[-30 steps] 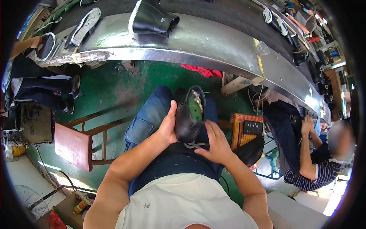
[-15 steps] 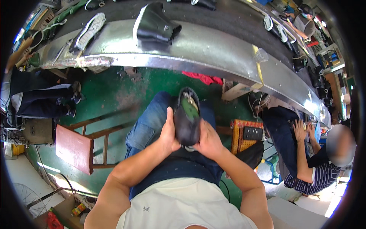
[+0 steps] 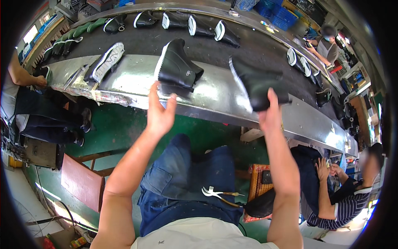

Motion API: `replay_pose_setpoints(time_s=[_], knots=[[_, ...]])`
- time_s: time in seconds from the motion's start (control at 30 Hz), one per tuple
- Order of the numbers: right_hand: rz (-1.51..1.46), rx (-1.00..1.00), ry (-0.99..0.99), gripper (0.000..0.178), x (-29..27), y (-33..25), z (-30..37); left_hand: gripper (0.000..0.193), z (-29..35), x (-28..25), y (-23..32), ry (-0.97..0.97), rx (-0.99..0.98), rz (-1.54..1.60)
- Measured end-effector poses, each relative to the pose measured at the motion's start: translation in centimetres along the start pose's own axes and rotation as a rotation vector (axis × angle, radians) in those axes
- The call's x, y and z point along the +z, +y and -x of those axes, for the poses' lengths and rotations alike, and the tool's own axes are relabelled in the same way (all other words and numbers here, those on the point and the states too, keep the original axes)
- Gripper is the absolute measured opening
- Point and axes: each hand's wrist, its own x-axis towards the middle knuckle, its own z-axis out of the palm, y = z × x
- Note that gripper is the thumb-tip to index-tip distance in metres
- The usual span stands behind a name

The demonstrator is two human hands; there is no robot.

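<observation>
My right hand [image 3: 270, 116] grips a black ankle boot [image 3: 259, 81] with a white sole edge, held on its side over the metal ledge. The boot is slightly blurred. My left hand [image 3: 161, 114] is open, thumb and fingers apart, just below a second black boot [image 3: 178, 62] that lies on the ledge; I cannot tell whether the fingertips touch it. Left of that boot, another boot [image 3: 105, 62] rests with its pale sole showing. A pincer-like tool [image 3: 219, 194] with a pale metal head and brownish handles lies across my lap.
Several boots stand on the dark conveyor belt [image 3: 137, 45] behind the metal ledge [image 3: 215, 95]. One co-worker [image 3: 327, 182] sits at the right, another [image 3: 35, 95] stands at the left. A reddish-brown stool [image 3: 83, 180] is on my left, a woven seat [image 3: 257, 186] on my right.
The boot, held in both hands over my lap, has moved forward and right to the ledge. My left hand has let go of it and reached toward the boot on the ledge.
</observation>
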Motion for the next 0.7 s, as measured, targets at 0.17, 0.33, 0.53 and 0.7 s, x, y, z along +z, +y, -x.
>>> replay_pose_setpoints(time_s=[0.17, 0.33, 0.53, 0.7], knots=[[1.143, -0.194, -0.034, 0.067, -0.3, 2.3, -14.5, 0.087, -7.1, 1.0, -3.8, 0.071, -0.216, 0.169], [1.921, -0.126, -0.153, 0.074, -3.2, 8.6, -14.1, 0.059, -4.4, 4.0, 2.0, -0.117, -0.165, 0.148], [1.863, -0.226, -0.138, 0.071, -3.1, 8.3, -14.2, 0.070, -9.8, 2.0, 1.6, -0.134, 0.506, -0.267], [1.808, -0.234, -0.145, 0.070, -1.9, 8.5, -13.8, 0.092, -21.5, -1.4, -2.2, -0.337, 0.369, -0.871]])
